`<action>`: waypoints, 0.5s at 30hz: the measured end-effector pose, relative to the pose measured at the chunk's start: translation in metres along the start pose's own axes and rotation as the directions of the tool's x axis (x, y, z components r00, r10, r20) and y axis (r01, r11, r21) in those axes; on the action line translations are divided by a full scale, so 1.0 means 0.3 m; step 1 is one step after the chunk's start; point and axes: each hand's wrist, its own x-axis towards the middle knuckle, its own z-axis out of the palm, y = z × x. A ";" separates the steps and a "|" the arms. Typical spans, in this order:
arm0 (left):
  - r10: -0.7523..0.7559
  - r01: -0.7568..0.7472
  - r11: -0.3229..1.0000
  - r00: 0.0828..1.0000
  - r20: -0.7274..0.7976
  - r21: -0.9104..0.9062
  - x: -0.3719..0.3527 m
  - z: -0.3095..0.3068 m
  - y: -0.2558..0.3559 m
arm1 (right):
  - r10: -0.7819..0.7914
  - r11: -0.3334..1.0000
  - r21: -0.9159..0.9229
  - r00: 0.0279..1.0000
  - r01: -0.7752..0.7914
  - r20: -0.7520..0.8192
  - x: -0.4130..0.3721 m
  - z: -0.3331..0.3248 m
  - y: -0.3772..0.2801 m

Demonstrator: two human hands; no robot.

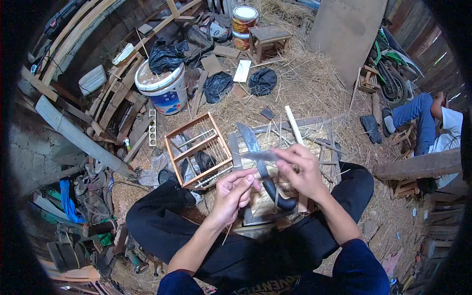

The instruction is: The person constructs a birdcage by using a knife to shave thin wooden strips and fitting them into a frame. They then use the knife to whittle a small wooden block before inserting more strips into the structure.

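Note:
In front of my lap, my right hand (301,172) is closed on a small knife, its grey blade (259,156) smeared by motion and pointing left. My left hand (233,195) is just left of the blade, thumb and fingers pinched on a thin wooden stick (226,235) whose lower end sticks out beneath the palm. Under both hands, a machete (250,137) with a black curved handle lies on a low work board. Thin sticks are strewn across the board, and a pale wooden strip (293,124) lies at its far side. Left of it stands a small slatted wooden cage frame (197,147).
A white bucket (166,96) with a black bag on top stands at the back left. Further back are paint tins (244,24) and a wooden stool (269,35). A seated person (424,120) and a motorbike (392,73) are on the right. Tools and scrap clutter the left.

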 end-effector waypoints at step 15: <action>0.083 -0.075 0.988 0.995 -0.056 0.135 -0.004 0.005 0.000 | -0.220 0.968 -0.091 0.965 0.234 0.140 -0.017 0.012 -0.042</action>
